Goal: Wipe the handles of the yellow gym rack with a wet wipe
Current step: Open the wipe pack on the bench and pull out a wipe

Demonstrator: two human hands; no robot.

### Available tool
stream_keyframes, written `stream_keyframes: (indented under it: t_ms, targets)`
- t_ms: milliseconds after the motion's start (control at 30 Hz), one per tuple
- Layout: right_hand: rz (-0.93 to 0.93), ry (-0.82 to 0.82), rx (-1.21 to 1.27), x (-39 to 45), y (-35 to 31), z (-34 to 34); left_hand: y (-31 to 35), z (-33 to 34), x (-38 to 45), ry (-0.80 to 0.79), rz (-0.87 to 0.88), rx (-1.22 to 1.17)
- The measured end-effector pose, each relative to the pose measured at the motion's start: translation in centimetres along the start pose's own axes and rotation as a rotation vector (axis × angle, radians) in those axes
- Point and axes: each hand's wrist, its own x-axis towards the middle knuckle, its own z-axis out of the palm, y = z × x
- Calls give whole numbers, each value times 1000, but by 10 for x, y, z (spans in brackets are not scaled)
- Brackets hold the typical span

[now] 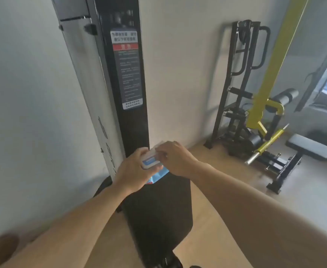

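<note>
**Wipe extraction in hand; rack handles not yet reached**

Hands. The left hand (132,171) grips the wet-wipe pack (152,165), fingers curled round its near side, holding it above the black padded seat (158,209) of the machine directly below both hands. The right hand (173,156) sits at the far top edge of the pack, fingertips pinching a pale edge there. Motion blur prevents telling whether that edge is the lid flap or a wipe (158,145) being drawn.

Task object. The yellow gym rack (263,97) stands well apart, beyond and to the right of the right hand, against the far wall. Its black handles (259,49) are untouched. A grey bench (309,146) lies further right of it.

Risks, as judged:
- Several wipes may come out together if the right hand pulls fast while the left squeezes the pack; waste, and a wad too bulky to wrap a handle.
- The pack may slip from the left hand toward the seat or floor, since only its near side appears held.
- If the lid is left open, the remaining wipes would dry out.
- The wipe may tear if pinched at one corner only.
- The walk to the rack passes the bench legs and a yellow bar (269,142) near the floor; tripping is possible with attention on the hands.
</note>
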Motion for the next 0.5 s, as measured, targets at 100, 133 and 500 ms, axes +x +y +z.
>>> stream_keyframes:
  t_ms: [100,133,500]
  targets:
    - [-124,-93,-119,7,6,13,2,2,0,18,-60,-10]
    - [-117,-121,-121,9,6,15,1,3,-1,28,-79,9]
    - [-145,-143,-93,24,-4,-5,2,5,0,49,-159,87]
